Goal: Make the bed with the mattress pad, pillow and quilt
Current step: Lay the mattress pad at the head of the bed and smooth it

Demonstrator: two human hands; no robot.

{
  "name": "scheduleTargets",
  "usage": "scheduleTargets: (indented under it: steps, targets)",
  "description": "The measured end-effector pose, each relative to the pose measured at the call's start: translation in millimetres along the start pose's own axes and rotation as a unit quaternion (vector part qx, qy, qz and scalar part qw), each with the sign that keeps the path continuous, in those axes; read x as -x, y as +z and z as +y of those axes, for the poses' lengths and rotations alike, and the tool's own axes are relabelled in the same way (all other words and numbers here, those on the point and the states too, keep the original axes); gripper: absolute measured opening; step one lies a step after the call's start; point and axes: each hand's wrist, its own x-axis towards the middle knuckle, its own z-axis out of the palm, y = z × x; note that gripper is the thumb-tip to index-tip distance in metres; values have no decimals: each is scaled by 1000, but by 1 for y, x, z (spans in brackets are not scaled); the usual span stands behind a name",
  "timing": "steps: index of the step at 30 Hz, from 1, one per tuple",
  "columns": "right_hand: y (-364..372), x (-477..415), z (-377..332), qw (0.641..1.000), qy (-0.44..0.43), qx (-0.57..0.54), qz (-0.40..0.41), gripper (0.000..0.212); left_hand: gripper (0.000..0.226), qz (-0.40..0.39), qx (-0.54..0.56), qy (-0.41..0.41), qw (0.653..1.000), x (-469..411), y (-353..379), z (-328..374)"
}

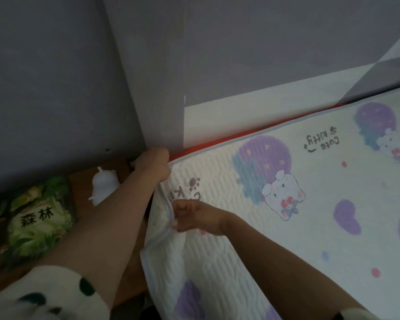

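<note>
Cartoon-print mattress pad (310,204), left hand (151,163) gripping its corner (hard against wall (240,65)), right hand (189,215) pinching raised edge.

The mattress pad (310,204) reads "Cute kitty", packet (36,218) "森林".

At left on a brown ledge (79,181): green packet (36,218) printed 森林, lying flat; just beside it, white figurine (104,185). Behind, grey wall (56,77) with pale panel (240,112).
</note>
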Motion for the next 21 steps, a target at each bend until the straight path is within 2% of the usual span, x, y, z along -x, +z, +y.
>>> scheduleTargets:
  steps: [3, 6, 10, 12, 16, 18, 21]
  targets:
    - [-16, 1, -15, 997, -4, 52, 57, 36, 10, 19, 5, -25, 999, 0, 10, -5]
    - [-40, 6, -27, 980, -24, 104, 167, 28, 18, 19, 15, -32, 999, 0, 17, -8]
    - [-82, 0, -39, 925, -55, 144, 346, 32, 16, 0, -3, -36, 999, 3, 25, -20]
    - [-107, -8, -38, 887, -64, 192, 415, 40, 13, 18, -21, -33, 999, 3, 28, -28]
    - [-140, -17, -40, 837, -32, 328, 437, 58, 12, 76, -61, -39, 995, 1, 33, -31]
    - [-148, -21, -45, 815, -8, 384, 435, 51, 11, 76, -39, -64, 994, -1, 39, -32]
    - [-157, -25, -52, 775, 24, 441, 452, 30, 12, 97, -6, -83, 992, -3, 46, -34]
